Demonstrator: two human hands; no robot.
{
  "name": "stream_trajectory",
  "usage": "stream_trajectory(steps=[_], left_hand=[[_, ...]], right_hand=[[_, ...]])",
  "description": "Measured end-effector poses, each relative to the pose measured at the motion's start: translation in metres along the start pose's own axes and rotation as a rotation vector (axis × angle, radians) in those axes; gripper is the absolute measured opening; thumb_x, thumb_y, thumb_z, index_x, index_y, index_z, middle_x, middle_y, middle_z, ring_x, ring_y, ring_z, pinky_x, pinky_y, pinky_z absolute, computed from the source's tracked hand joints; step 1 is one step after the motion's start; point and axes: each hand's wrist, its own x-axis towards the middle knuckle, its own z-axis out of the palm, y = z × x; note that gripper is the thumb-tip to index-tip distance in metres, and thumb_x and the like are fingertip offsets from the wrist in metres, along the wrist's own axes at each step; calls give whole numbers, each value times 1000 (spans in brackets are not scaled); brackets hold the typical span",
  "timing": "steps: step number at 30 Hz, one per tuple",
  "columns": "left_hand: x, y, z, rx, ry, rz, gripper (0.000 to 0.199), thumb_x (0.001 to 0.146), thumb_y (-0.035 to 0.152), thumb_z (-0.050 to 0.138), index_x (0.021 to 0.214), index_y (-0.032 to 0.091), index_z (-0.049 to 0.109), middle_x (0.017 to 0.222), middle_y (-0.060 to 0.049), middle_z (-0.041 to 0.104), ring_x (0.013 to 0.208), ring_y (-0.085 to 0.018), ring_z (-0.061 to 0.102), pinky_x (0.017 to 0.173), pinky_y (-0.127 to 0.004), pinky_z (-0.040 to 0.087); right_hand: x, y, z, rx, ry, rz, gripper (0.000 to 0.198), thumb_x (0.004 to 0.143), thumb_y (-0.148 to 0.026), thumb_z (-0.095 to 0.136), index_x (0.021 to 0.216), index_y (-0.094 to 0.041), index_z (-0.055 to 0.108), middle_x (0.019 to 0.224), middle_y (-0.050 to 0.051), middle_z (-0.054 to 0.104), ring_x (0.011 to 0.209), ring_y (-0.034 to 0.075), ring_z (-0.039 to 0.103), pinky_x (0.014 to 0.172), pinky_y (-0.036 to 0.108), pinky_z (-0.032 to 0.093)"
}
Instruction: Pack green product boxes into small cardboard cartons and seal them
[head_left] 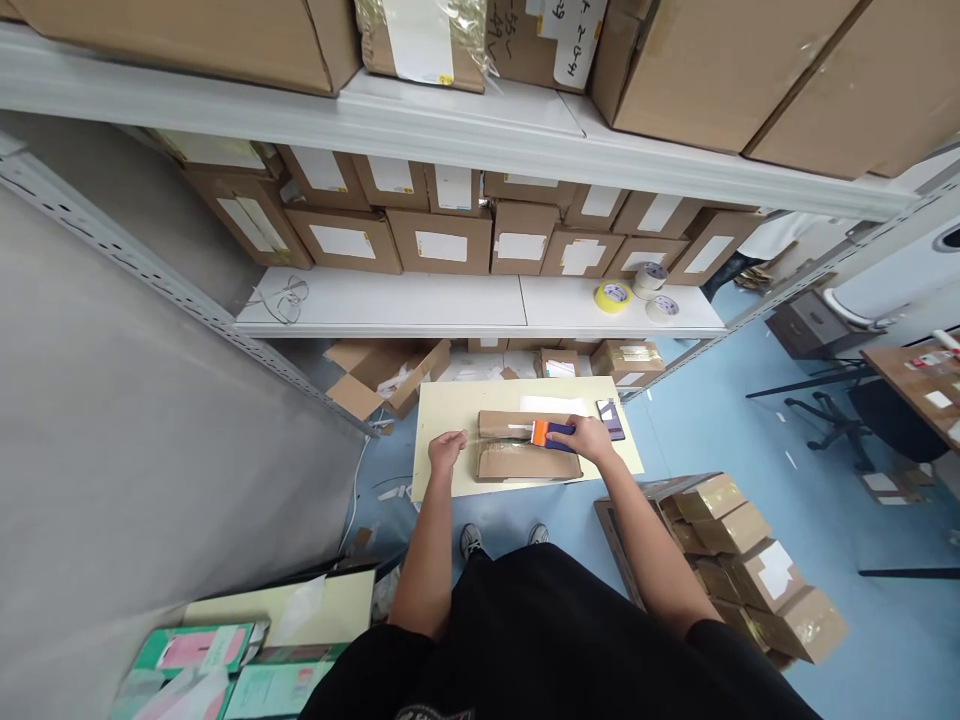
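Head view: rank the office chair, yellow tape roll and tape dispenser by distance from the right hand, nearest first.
1. Tape dispenser: held in the right hand.
2. Yellow tape roll: on the white shelf ahead.
3. Office chair: far right.

Two hands (448,450) (590,437), one tape dispenser (555,435), one carton (529,462) on one surface (439,410); one yellow tape roll (604,301), at least two pale rolls (663,308); two shoes (470,541) (538,534); one open box (360,395); one office chair (832,430).
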Motion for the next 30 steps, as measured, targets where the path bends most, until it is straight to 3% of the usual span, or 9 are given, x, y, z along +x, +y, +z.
stream_trajectory(steps=[8,12,25,30], left_hand=[[4,-21,3,-38,1,-26,25,62,44,80,65,19,74,61,-4,71,63,-19,67,62,-28,52],[2,-28,1,-62,3,-16,30,59,45,82,68,17,76,63,-6,72,62,-18,66,62,-29,53],[7,-42,10,31,-11,-69,35,59,50,79,67,17,72,62,-4,69,62,-16,64,60,-26,49],[1,-49,30,114,-67,-81,51,68,59,77,90,13,76,70,-8,72,72,-22,70,65,-31,54]], right_hand=[[24,15,30,-31,-168,1,66,82,-82,64,99,-20,77,100,13,79,93,27,73,72,28,46],[30,18,43,-49,-178,6,68,82,-83,62,101,-19,78,103,14,79,97,27,73,74,28,47],[32,14,45,-64,-174,-14,70,84,-84,58,103,-20,78,102,13,80,97,27,74,76,28,49],[28,13,46,-63,-179,-2,68,83,-81,62,105,-18,77,104,14,79,100,28,74,76,29,49]])
